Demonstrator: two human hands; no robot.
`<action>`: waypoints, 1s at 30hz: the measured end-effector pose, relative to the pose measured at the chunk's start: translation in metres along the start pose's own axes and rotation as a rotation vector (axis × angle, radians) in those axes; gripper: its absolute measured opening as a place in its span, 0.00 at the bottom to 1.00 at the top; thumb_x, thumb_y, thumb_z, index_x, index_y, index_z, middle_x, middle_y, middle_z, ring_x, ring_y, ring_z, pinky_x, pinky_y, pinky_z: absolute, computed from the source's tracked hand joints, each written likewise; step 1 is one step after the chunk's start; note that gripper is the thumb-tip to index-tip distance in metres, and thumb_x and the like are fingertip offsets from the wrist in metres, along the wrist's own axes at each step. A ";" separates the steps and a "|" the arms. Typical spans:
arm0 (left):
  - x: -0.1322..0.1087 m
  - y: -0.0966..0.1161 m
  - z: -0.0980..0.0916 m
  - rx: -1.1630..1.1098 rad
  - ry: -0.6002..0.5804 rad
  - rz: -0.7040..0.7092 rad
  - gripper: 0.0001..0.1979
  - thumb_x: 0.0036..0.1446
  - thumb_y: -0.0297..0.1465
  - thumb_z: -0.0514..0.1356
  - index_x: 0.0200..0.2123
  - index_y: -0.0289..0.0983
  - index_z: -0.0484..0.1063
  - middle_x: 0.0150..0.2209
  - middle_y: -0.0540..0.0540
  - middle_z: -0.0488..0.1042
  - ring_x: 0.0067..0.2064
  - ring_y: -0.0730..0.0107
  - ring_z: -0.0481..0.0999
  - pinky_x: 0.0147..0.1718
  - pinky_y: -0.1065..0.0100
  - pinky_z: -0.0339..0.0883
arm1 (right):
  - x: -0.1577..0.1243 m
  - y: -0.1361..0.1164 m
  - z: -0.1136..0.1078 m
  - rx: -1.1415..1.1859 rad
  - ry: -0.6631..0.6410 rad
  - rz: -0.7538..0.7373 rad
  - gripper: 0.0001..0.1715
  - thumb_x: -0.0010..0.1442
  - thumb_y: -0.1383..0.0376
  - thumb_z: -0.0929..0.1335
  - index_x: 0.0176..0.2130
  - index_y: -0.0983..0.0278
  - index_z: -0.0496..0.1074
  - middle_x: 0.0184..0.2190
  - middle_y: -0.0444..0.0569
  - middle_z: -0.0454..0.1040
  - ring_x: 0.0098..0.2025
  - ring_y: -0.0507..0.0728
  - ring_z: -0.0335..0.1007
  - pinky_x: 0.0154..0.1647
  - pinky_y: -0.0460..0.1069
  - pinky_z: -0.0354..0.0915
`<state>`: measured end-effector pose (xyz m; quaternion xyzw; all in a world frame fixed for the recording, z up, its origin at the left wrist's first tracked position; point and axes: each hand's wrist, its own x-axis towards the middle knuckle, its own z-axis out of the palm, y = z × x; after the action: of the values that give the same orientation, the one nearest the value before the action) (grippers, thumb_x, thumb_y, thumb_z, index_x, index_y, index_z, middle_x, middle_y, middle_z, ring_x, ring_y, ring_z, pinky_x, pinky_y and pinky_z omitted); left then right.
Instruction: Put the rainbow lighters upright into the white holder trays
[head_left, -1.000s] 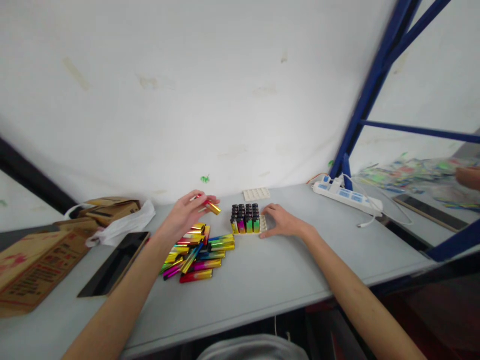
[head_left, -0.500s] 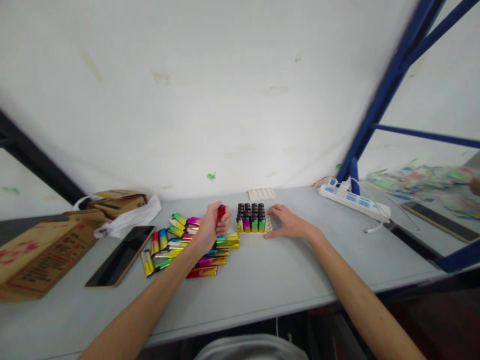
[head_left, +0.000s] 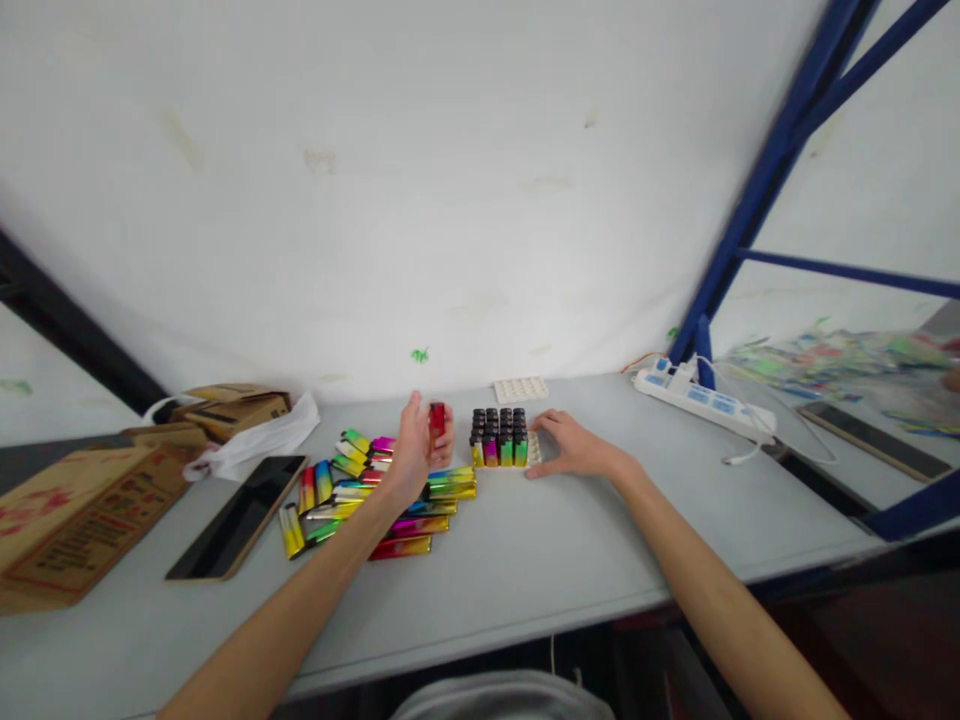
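My left hand (head_left: 416, 452) is closed on a red lighter (head_left: 437, 419), held upright just left of a white tray (head_left: 534, 450). Several lighters (head_left: 496, 438) with black tops stand packed in that tray. My right hand (head_left: 568, 443) lies open against the tray's right side, fingers flat on its edge. A heap of shiny multicoloured lighters (head_left: 375, 492) lies on the grey table (head_left: 510, 570) under and left of my left hand.
An empty white tray (head_left: 520, 388) lies by the wall. A dark phone (head_left: 240, 516), cardboard boxes (head_left: 82, 510) and a white bag (head_left: 259, 437) are at the left. A white power strip (head_left: 697, 398) and a blue rack post (head_left: 757, 190) stand at the right, where another person's hand (head_left: 951, 378) shows.
My left hand turned the red lighter from a tilted hold to upright and brought it down beside the tray. My right hand stayed on the tray.
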<state>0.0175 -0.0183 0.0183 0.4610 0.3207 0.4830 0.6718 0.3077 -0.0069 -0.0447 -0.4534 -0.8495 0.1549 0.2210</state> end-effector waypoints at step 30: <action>0.101 -0.009 0.062 1.261 -0.574 0.285 0.15 0.58 0.36 0.61 0.41 0.33 0.83 0.35 0.41 0.84 0.36 0.61 0.81 0.37 0.68 0.70 | -0.001 0.015 0.006 -0.032 0.015 0.085 0.52 0.39 0.37 0.80 0.54 0.61 0.69 0.59 0.60 0.66 0.64 0.73 0.60 0.66 0.68 0.57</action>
<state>0.1077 0.0571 0.0344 0.9088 0.2862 0.1478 0.2653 0.3152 0.0002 -0.0572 -0.4938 -0.8301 0.1469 0.2133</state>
